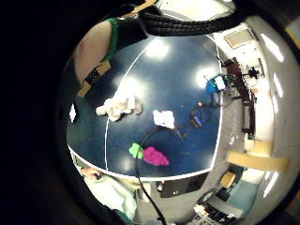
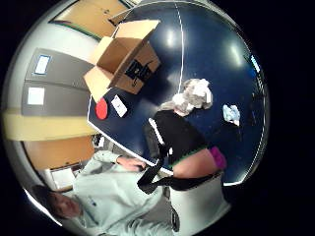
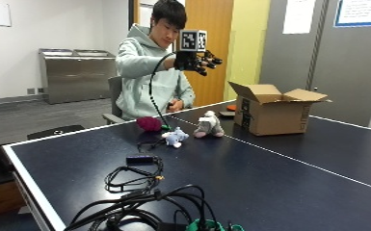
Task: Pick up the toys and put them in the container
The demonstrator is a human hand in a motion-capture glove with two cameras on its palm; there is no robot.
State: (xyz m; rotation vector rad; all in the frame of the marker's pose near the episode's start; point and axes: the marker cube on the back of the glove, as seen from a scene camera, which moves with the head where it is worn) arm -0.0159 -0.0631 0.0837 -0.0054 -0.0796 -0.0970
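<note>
the toys lay in a loose row on the dark blue surface (image 3: pixel 287 178): a magenta plush with a green tip (image 3: pixel 150 123) nearest my edge, a small pale blue-white one (image 3: pixel 174 137) beside it, and a grey-and-white plush (image 3: pixel 207 125) a little further along, towards the open cardboard box (image 3: pixel 271 111). the box stood upright with its flaps spread, well apart from the magenta toy and near the grey one. my gloved right hand (image 3: pixel 198 60) hung high above the surface, over the toys, and my grip was apart, fingers spread and holding nothing. none of the toys was in the box as far as i could tell, so i judged the job barely begun and the step in hand to be the reach down for a first toy. to do it well, i thought i should drop straight over one toy, probably the grey one since it lay closest to the box, and close round its body rather than a limb, so it would not swing. the black cable (image 3: pixel 156 103) trailing down from my hand ran close to the small pale toy, and i judged it could snag or drag that one if i swept sideways low. a lift clear of the flaps seemed wise before letting go.
</note>
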